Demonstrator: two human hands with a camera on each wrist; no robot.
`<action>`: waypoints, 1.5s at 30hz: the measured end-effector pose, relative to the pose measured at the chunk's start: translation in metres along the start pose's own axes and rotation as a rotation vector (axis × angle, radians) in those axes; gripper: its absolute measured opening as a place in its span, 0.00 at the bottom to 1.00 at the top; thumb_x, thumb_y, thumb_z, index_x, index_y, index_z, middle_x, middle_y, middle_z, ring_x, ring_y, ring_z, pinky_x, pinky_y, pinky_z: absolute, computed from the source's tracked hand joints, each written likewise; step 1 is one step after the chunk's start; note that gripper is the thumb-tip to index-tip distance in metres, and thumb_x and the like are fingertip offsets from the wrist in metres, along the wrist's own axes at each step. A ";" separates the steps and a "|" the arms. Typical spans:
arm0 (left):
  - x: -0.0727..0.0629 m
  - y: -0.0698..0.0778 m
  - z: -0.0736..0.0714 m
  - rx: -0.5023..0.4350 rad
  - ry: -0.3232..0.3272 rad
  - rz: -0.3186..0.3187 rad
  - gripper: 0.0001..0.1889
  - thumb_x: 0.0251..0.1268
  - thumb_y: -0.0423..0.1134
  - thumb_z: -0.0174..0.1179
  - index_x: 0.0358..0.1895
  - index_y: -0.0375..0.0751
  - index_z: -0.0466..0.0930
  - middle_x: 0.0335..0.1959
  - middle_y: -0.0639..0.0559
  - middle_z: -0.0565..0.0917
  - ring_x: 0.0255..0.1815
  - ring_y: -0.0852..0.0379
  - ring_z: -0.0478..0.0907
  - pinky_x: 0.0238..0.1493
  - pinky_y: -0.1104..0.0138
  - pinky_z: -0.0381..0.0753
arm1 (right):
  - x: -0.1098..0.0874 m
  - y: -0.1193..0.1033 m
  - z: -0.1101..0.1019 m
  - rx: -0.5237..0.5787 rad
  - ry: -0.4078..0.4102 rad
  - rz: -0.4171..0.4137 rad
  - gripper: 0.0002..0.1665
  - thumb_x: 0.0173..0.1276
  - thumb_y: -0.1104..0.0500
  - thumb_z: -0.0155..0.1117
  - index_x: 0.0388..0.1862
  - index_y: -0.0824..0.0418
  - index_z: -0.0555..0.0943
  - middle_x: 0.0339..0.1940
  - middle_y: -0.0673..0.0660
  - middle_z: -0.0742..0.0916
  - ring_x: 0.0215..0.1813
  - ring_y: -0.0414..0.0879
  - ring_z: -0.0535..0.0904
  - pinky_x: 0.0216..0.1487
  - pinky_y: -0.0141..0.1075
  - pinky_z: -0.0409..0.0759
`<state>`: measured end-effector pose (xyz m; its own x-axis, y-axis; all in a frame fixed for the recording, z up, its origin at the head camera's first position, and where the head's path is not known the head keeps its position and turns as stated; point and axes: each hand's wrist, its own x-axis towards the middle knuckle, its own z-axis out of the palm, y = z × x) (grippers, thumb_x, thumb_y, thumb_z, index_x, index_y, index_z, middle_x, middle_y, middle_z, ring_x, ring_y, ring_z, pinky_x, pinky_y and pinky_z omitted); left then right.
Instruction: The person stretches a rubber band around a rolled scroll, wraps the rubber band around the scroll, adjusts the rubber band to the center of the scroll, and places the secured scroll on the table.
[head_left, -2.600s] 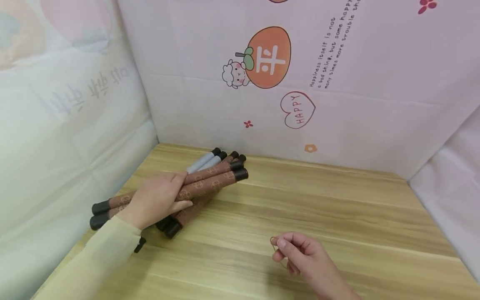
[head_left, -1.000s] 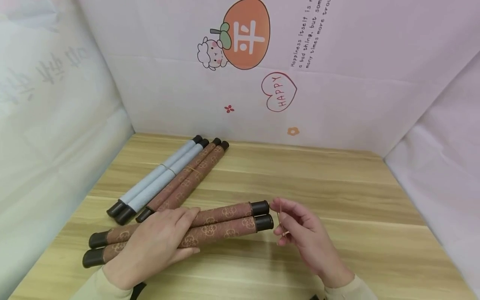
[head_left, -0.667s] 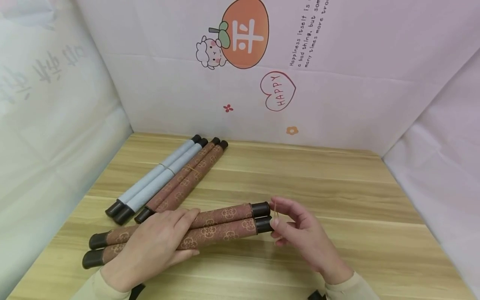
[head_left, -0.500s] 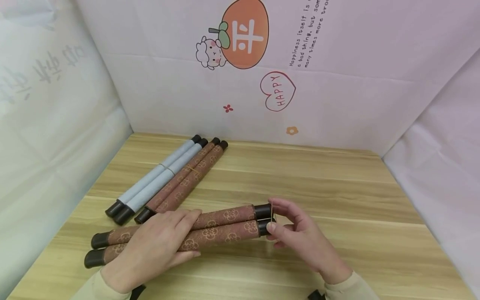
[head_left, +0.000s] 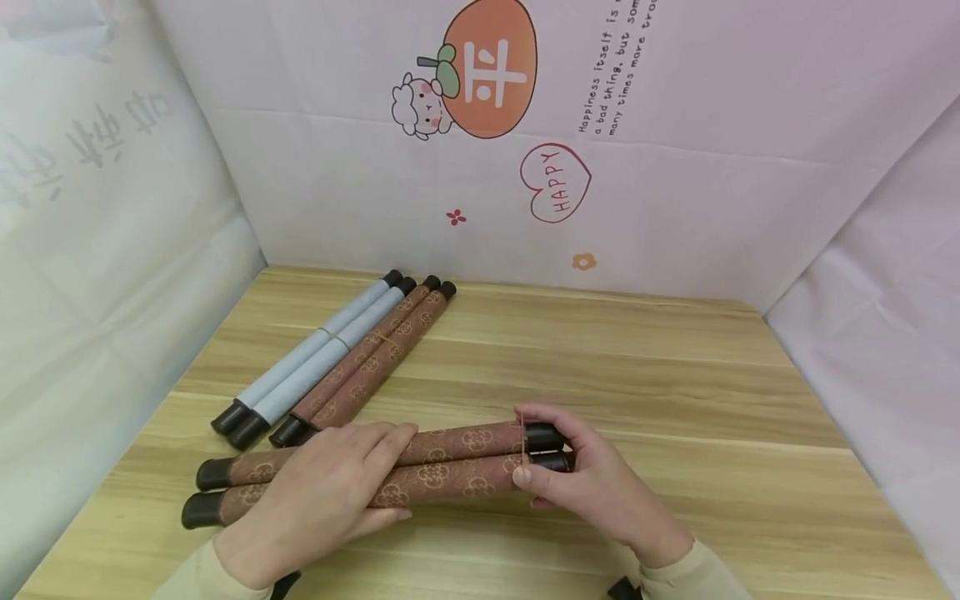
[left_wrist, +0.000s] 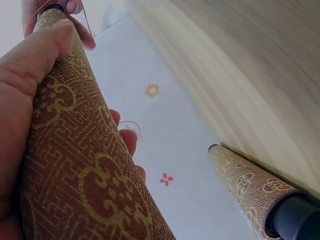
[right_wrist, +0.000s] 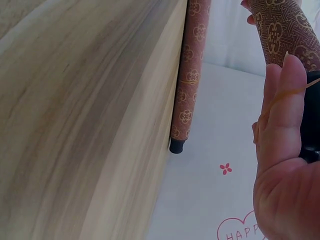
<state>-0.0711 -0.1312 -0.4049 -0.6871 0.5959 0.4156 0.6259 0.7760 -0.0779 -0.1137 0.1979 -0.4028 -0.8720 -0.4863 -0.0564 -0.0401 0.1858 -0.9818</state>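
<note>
Two brown scrolls (head_left: pixel 433 475) with gold flower patterns and black end caps lie side by side in the head view, slanting slightly up to the right. My left hand (head_left: pixel 322 483) grips both around their left-middle part, thumb on the near side. At their right ends, my right hand (head_left: pixel 600 483) holds a thin rubber band (head_left: pixel 523 437) stretched between thumb and fingers. It crosses both scrolls just inside the black caps. The right wrist view shows the rubber band (right_wrist: pixel 290 94) looped over the fingers. In the left wrist view, a gripped scroll (left_wrist: pixel 110 185) fills the foreground.
Behind my left hand, two light blue scrolls (head_left: pixel 318 367) lie banded together on the wooden table (head_left: pixel 637 358). Beside them rests another banded pair of brown scrolls (head_left: pixel 369 364). White printed cloth (head_left: pixel 675 208) walls off the back and both sides.
My left hand has brought the two brown scrolls off the pile toward me and rightward. My right hand has moved the rubber band from beside them over their right ends, past the caps.
</note>
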 end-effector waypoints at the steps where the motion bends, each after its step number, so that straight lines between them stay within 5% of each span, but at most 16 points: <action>1: 0.000 0.001 0.000 0.000 0.001 0.003 0.48 0.50 0.67 0.74 0.68 0.37 0.75 0.54 0.45 0.87 0.52 0.47 0.86 0.52 0.53 0.86 | 0.000 0.000 0.000 -0.006 -0.004 -0.005 0.38 0.67 0.59 0.75 0.74 0.48 0.72 0.61 0.71 0.77 0.47 0.57 0.85 0.38 0.48 0.90; 11: 0.003 0.003 0.000 0.019 0.000 0.033 0.47 0.51 0.67 0.74 0.68 0.37 0.75 0.54 0.45 0.86 0.53 0.48 0.85 0.54 0.54 0.86 | 0.001 0.001 0.000 0.030 -0.039 0.003 0.39 0.66 0.60 0.76 0.72 0.63 0.69 0.59 0.73 0.79 0.49 0.59 0.85 0.42 0.49 0.90; 22: 0.005 0.005 -0.001 0.033 -0.011 0.028 0.47 0.49 0.67 0.75 0.67 0.38 0.75 0.55 0.46 0.86 0.53 0.49 0.85 0.52 0.55 0.86 | 0.000 0.001 0.000 0.008 -0.012 0.038 0.42 0.64 0.59 0.78 0.70 0.65 0.66 0.60 0.70 0.77 0.53 0.57 0.82 0.48 0.44 0.89; 28: 0.005 0.006 0.000 0.037 -0.001 0.034 0.47 0.49 0.67 0.76 0.67 0.38 0.75 0.54 0.46 0.86 0.52 0.49 0.85 0.52 0.55 0.86 | -0.001 0.001 0.000 -0.019 0.027 0.037 0.45 0.63 0.57 0.78 0.75 0.57 0.67 0.63 0.67 0.78 0.58 0.56 0.80 0.53 0.40 0.85; 39: 0.006 0.007 0.001 0.040 0.030 0.041 0.48 0.51 0.66 0.75 0.69 0.37 0.74 0.55 0.45 0.86 0.53 0.48 0.85 0.53 0.55 0.85 | -0.005 0.008 0.004 0.281 0.019 0.015 0.55 0.67 0.65 0.71 0.84 0.51 0.50 0.65 0.70 0.76 0.59 0.57 0.82 0.56 0.43 0.85; 45: 0.007 0.008 0.001 0.035 0.024 0.036 0.47 0.52 0.66 0.74 0.69 0.37 0.74 0.56 0.44 0.86 0.54 0.47 0.85 0.54 0.54 0.85 | -0.007 0.011 0.006 0.437 -0.036 -0.036 0.45 0.71 0.69 0.64 0.80 0.51 0.55 0.65 0.64 0.76 0.55 0.54 0.86 0.54 0.51 0.87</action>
<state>-0.0714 -0.1210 -0.4030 -0.6550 0.6186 0.4340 0.6363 0.7613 -0.1248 -0.1049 0.1983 -0.4144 -0.8560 -0.5165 -0.0192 0.1464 -0.2066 -0.9674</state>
